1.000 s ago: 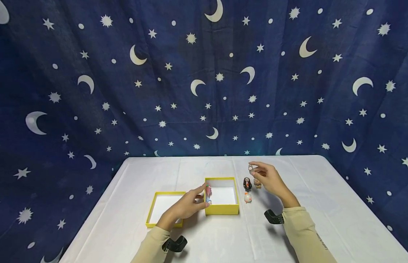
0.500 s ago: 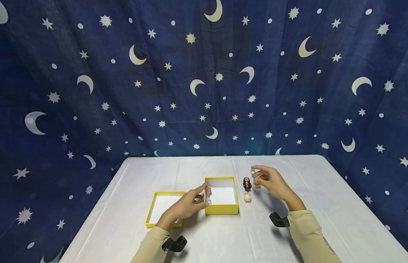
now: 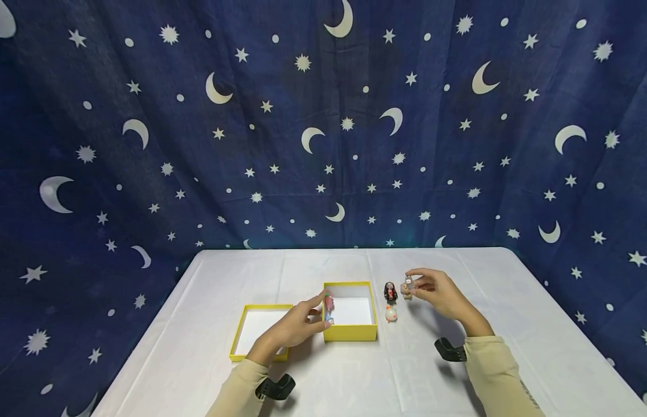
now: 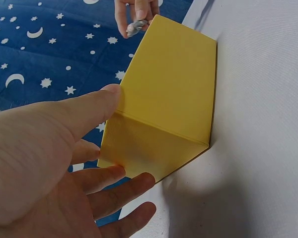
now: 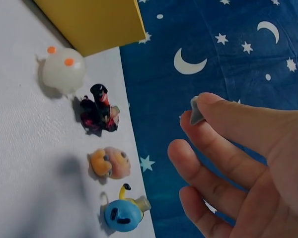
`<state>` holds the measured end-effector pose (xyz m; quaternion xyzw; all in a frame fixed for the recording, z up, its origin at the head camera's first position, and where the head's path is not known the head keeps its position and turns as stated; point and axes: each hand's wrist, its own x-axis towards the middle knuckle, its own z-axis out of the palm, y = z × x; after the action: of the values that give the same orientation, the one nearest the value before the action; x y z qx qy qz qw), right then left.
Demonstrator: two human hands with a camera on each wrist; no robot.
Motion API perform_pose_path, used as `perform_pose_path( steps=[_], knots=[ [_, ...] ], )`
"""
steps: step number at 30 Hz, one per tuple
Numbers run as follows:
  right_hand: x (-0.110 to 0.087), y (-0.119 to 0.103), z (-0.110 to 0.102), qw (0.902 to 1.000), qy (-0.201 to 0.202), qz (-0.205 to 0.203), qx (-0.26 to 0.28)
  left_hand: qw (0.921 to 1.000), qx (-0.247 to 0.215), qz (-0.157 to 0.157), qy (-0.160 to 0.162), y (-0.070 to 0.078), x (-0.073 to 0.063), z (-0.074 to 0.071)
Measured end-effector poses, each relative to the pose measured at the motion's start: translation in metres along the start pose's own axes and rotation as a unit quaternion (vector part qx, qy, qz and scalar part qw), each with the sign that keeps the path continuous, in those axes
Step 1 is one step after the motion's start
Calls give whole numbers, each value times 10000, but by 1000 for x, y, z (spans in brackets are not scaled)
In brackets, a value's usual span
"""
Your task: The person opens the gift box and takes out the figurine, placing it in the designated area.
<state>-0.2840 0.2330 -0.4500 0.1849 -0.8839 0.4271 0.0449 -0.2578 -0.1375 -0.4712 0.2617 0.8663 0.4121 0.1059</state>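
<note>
My right hand [image 3: 438, 294] pinches a small grey figurine with a pale face [image 3: 409, 281] between thumb and fingers, above the table. In the right wrist view only a grey tip of this figurine [image 5: 195, 112] shows. Close by are a long-black-haired doll figurine [image 3: 390, 292], a brown figurine [image 3: 406, 291] and a round white figurine with orange spots [image 3: 391, 314]. My left hand [image 3: 297, 324] holds the left side of an uncovered yellow box [image 3: 350, 333], thumb at its near corner. Inside, along the left wall, lie pink and blue figurines [image 3: 329, 303].
Left of the box lies a shallow yellow-rimmed lid [image 3: 240, 335], white inside and partly behind the left forearm. A blue figurine [image 5: 123, 216] shows beside the brown one in the right wrist view. A starry blue cloth [image 3: 323, 145] hangs behind the white table [image 3: 349, 382].
My right hand has moved right and nearer to me, lowering the grey figurine from beyond the doll figurine to in front of the brown one. The left hand stays on the box.
</note>
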Motion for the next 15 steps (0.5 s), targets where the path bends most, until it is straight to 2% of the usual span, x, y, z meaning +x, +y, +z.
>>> perform_pose_path(
  steps=[9, 15],
  knots=[
    [-2, 9, 0, 9997, -197, -44, 121, 10000, -16, -78, 10, -1, 1, 0],
    [-2, 16, 0, 9983, -429, -22, 399, 10000, -21, 6, -2, -3, 1, 1]
  ],
)
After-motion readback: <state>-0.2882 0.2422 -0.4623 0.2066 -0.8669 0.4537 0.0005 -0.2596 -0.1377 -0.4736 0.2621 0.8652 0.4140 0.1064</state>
